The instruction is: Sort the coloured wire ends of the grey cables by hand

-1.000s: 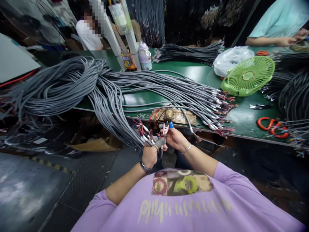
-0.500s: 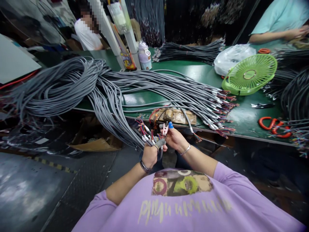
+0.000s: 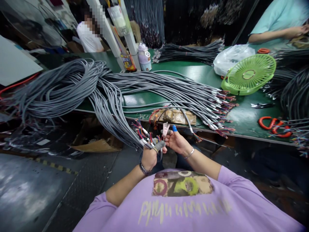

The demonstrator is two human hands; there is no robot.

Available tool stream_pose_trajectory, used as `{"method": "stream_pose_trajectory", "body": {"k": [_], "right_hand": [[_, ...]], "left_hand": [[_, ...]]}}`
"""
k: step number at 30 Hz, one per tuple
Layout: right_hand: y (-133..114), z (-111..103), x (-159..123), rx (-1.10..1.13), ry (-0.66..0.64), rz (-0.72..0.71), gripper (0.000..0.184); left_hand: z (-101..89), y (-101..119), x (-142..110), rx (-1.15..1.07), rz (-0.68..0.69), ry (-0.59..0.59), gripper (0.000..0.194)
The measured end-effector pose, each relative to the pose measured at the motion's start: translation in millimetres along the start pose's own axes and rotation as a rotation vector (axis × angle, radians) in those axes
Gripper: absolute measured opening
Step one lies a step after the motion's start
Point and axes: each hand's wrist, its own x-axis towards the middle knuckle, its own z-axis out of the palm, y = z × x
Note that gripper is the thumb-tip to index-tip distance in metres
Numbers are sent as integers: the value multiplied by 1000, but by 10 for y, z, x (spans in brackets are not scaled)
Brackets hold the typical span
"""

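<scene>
My left hand [image 3: 150, 156] is closed around the ends of a bundle of grey cables [image 3: 116, 114], its thumb covered in grey. Stripped coloured wires [image 3: 142, 130] and white sleeves fan out above the fist. A small pink clip [image 3: 165, 129] stands upright at the wire ends by my left thumb. My right hand [image 3: 178, 142] is just right of the clip, palm turned up, its blue-capped thumb raised away from it. Its fingertips are close to the clip, partly behind it. What the clip bites on is too small to tell.
Behind my hands, a brown taped block [image 3: 178, 116] with wires sits at the edge of the green table [image 3: 142, 98]. More grey cables [image 3: 169, 83] spread across it. Right are a green fan [image 3: 249, 74], orange-handled scissors [image 3: 274, 126] and nippers [image 3: 262, 105]. Two people are across the table.
My right thumb has lifted away from the pink clip and the hand has opened, shifting slightly right. The clip has turned a little. My left hand keeps its hold on the cables.
</scene>
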Motion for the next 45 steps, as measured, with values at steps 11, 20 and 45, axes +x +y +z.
{"method": "stream_pose_trajectory", "body": {"k": [11, 20, 45], "right_hand": [[-6, 72, -261, -358, 9, -87, 45], [-41, 123, -327, -602, 4, -154, 33], [83, 99, -377, -594, 110, -137, 33]], "left_hand": [[-17, 5, -57, 61, 31, 6, 19], [-70, -11, -82, 179, 9, -109, 28], [-103, -37, -99, 196, -14, -73, 27]]}}
